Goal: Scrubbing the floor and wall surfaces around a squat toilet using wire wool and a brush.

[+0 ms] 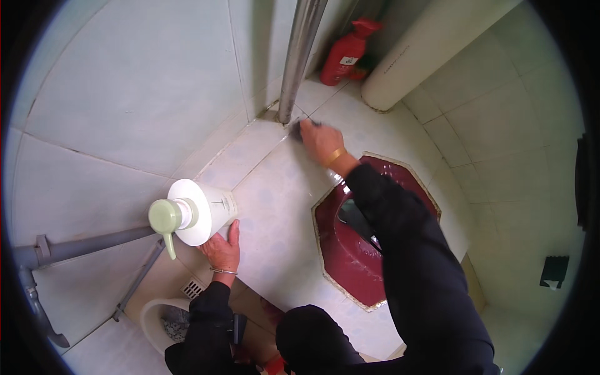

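My right hand point(320, 142) reaches forward, its fingers closed around a small dark pad-like thing point(296, 132) pressed to the white tiled ledge near the foot of the metal pole point(299, 62). Blur and the fingers hide the dark thing's exact kind. My left hand point(224, 252) is beside a white pump bottle point(215, 212) with a pale green pump head point(165, 217). Its thumb is stretched out near the bottle's base, while the bottle hides some of the other fingers. On the ledge, the bottle stands close to the wall.
A dark red octagonal squat-toilet basin point(334, 256), wet and shiny, is set into the tiled ledge point(269, 206) under my right forearm. Behind are a red bottle point(347, 53) and a thick white pipe point(431, 50). Grey pipes point(94, 245) and a bin point(156, 325) are at lower left.
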`<action>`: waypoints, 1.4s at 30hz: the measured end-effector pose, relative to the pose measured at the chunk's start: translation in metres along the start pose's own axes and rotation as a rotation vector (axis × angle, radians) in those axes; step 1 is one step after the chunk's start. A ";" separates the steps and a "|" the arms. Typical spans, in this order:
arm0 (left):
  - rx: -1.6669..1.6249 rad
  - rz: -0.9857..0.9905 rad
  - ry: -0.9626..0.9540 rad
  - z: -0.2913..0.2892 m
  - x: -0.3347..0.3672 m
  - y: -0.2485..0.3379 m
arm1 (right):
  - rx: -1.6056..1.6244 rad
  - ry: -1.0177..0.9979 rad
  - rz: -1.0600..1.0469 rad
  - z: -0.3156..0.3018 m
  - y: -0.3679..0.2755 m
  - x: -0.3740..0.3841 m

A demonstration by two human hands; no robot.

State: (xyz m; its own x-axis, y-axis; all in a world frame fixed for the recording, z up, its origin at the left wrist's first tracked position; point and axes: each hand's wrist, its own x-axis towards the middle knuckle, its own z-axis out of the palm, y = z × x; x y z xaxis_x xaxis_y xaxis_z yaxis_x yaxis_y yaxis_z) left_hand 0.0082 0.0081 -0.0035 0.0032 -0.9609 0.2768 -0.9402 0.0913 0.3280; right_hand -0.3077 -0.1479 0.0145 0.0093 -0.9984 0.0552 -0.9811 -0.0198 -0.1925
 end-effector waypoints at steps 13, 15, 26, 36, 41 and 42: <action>0.020 0.037 0.033 0.004 0.002 0.008 | -0.041 0.003 0.103 -0.007 0.007 0.071; 0.022 0.022 0.028 -0.003 0.001 -0.002 | 0.051 -0.031 0.051 -0.006 -0.018 0.012; -0.015 0.018 -0.024 -0.001 0.004 0.017 | -0.071 0.111 0.082 -0.024 0.012 0.091; -0.004 0.006 0.000 -0.004 0.004 0.005 | 0.123 0.098 -0.228 -0.015 0.000 -0.075; -0.024 -0.015 -0.054 -0.001 0.003 0.016 | 0.038 0.149 0.094 -0.023 0.011 0.072; -0.013 -0.012 -0.049 -0.003 0.002 0.016 | 0.049 0.154 0.093 -0.021 0.008 0.082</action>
State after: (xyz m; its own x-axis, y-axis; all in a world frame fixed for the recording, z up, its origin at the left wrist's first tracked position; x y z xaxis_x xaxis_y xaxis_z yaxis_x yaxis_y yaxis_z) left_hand -0.0055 0.0083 0.0045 -0.0025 -0.9736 0.2282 -0.9358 0.0827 0.3428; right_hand -0.3184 -0.2293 0.0382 -0.1140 -0.9764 0.1837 -0.9657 0.0655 -0.2515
